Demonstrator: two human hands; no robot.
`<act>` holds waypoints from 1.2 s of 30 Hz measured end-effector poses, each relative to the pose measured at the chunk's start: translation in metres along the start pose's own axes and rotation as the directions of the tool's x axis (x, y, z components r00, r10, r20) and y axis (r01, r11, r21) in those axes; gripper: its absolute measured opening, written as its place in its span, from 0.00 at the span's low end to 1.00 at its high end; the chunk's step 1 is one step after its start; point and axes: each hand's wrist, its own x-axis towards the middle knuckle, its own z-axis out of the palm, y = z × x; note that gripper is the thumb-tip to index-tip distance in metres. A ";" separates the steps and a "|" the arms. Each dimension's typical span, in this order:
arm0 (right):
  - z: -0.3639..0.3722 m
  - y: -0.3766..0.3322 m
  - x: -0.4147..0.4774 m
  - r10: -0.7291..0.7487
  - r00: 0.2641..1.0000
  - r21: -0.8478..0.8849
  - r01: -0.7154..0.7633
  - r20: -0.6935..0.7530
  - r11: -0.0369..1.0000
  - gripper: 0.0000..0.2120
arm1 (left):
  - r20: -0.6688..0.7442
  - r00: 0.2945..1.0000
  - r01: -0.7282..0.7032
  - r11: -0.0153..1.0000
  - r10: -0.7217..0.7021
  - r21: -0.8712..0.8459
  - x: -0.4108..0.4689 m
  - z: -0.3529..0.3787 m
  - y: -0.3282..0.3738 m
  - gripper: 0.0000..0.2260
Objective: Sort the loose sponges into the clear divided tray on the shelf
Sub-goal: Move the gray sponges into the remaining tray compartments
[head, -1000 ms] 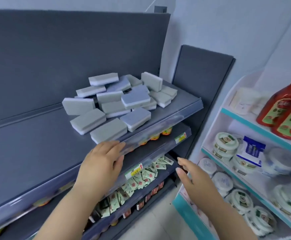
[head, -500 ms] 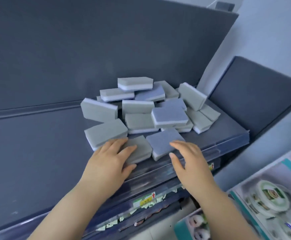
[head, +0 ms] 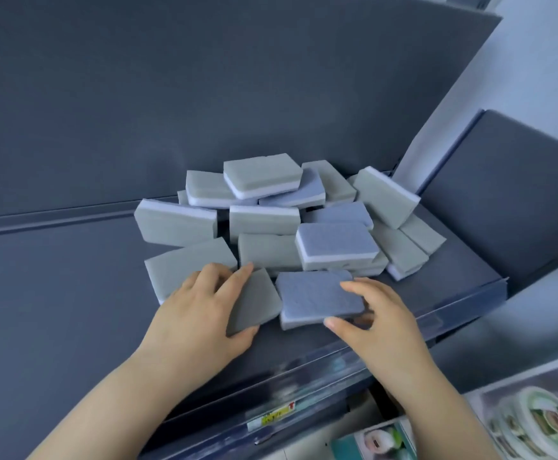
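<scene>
A heap of sponges sits on the dark shelf, and everything here is best placed against that heap. At its near edge lie two sponges apart from the stack, side by side and almost touching: a grey sponge on the left and a blue-topped sponge on the right.

The left hand has its grip around the grey sponge, fingers over the far edge and thumb under the near corner, closed just enough to pinch it; the sponge looks tilted, its near edge coming off the shelf. The right hand has its grip half closed on the blue-topped one, thumb at the near edge and fingers curled round the right end (whether it has left the shelf I cannot tell).

Taking the two nearest pieces makes sense: they lie loose at the foot of the heap, so lifting them should not bring the leaning ones down.

The clear divided tray is not recognisable in this view; only a clear strip runs along the shelf front, near side of the heap. Sorting seems barely begun.
</scene>
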 end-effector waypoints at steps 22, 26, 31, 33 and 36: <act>-0.020 0.011 0.014 -0.498 0.867 0.335 0.467 0.008 0.818 0.31 | -0.089 0.813 0.492 0.760 -0.576 -0.424 -0.025 -0.024 0.059 0.38; -0.022 0.013 0.016 -0.554 0.831 0.179 0.552 -0.047 0.814 0.33 | -0.069 0.797 0.504 0.724 -0.600 -0.470 -0.026 -0.024 0.066 0.40; -0.026 0.017 0.021 -0.573 0.809 0.064 0.584 -0.134 0.809 0.22 | -0.150 0.807 0.425 0.737 -0.572 -0.525 -0.027 -0.020 0.072 0.39; -0.027 0.019 0.021 -0.576 0.797 0.034 0.590 -0.180 0.806 0.18 | -0.190 0.805 0.391 0.744 -0.561 -0.541 -0.029 -0.019 0.075 0.38; -0.028 0.022 0.020 -0.581 0.781 0.054 0.606 -0.232 0.793 0.18 | -0.195 0.789 0.380 0.713 -0.582 -0.590 -0.032 -0.019 0.079 0.31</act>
